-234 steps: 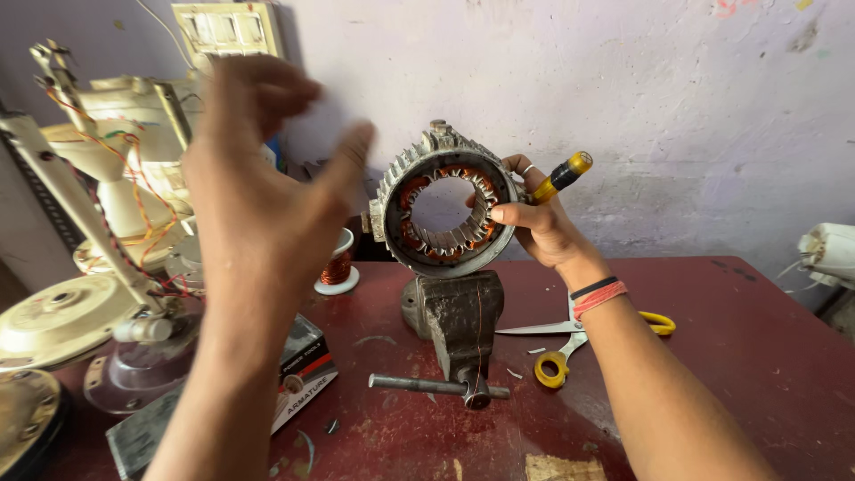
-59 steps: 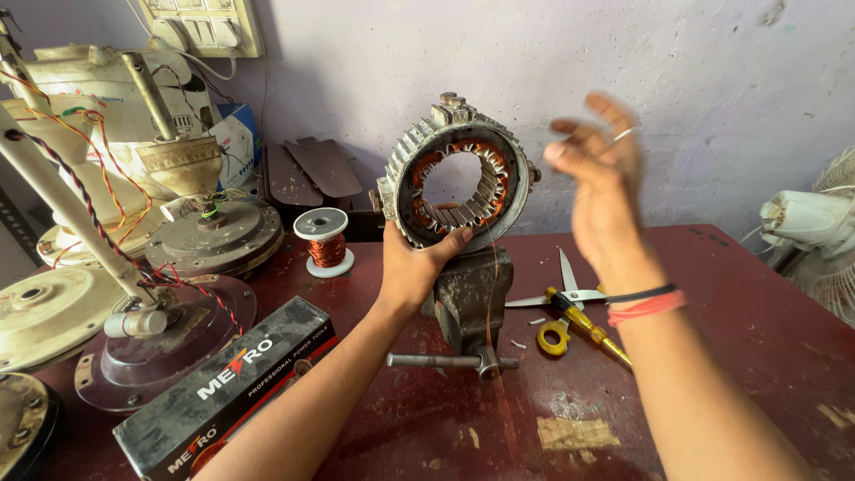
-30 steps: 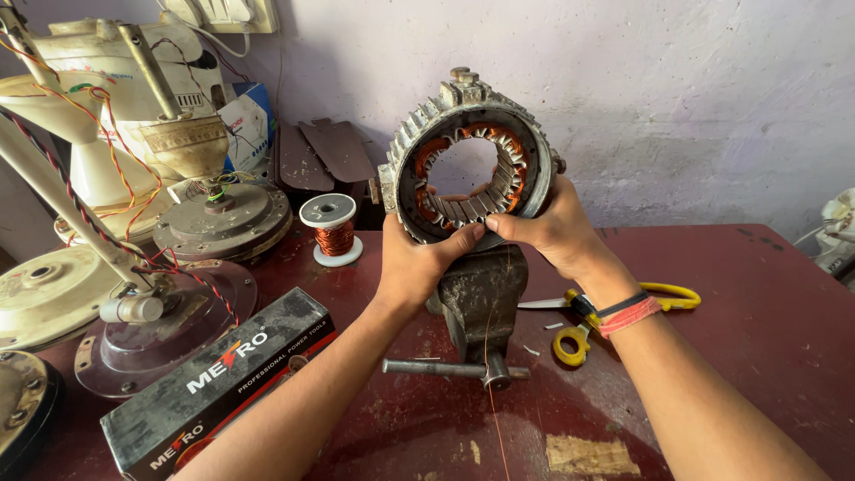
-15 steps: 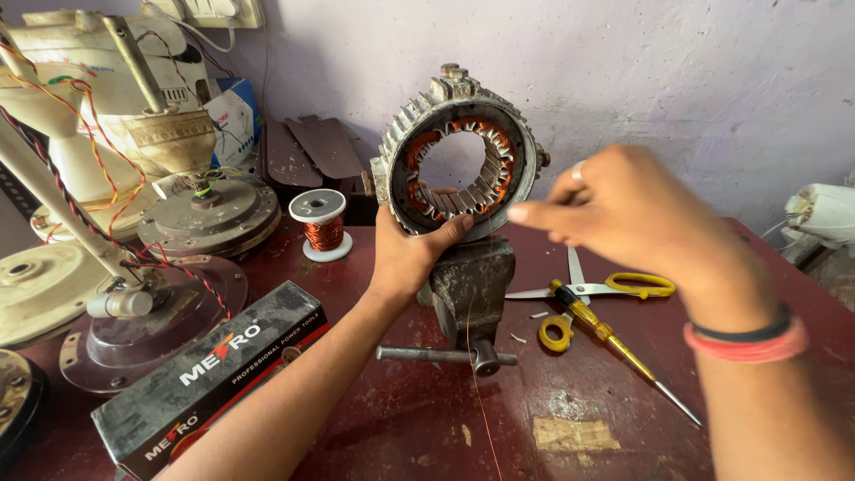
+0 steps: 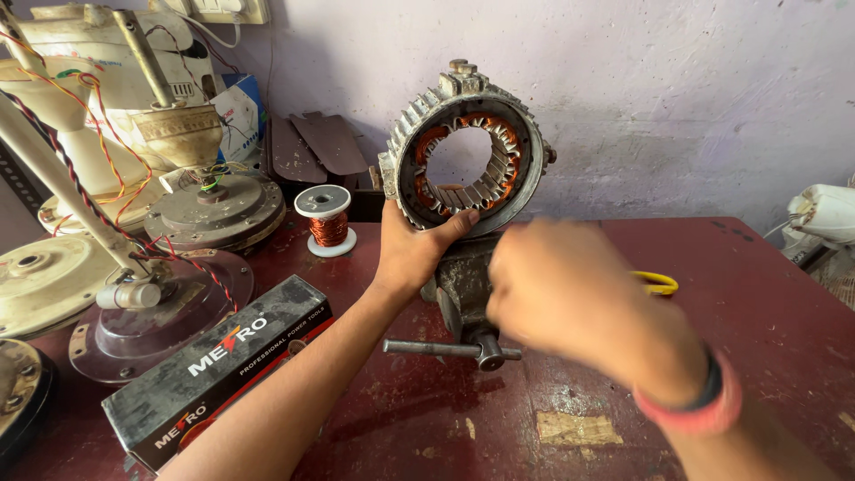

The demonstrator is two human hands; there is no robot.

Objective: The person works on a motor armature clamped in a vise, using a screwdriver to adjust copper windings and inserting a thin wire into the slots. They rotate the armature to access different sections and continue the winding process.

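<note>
A round motor stator, a ribbed metal ring with copper windings inside, stands upright in a small bench vise at the middle of the red table. My left hand grips the stator's lower left rim, thumb across the inner edge. My right hand is blurred in the foreground, low and to the right of the vise, with its back to the camera; its fingers are hidden. A red and black band sits on that wrist. The vise's handle bar sticks out to the left.
A spool of copper wire stands left of the stator. A long black box lies at front left. Opened fan motors and housings crowd the left side. A yellow scissor handle shows behind my right hand. A white fan part sits far right.
My right hand has dropped from beside the stator down toward the vise and nearer the camera, now covering the scissors and screwdriver. My left hand keeps its grip on the stator.
</note>
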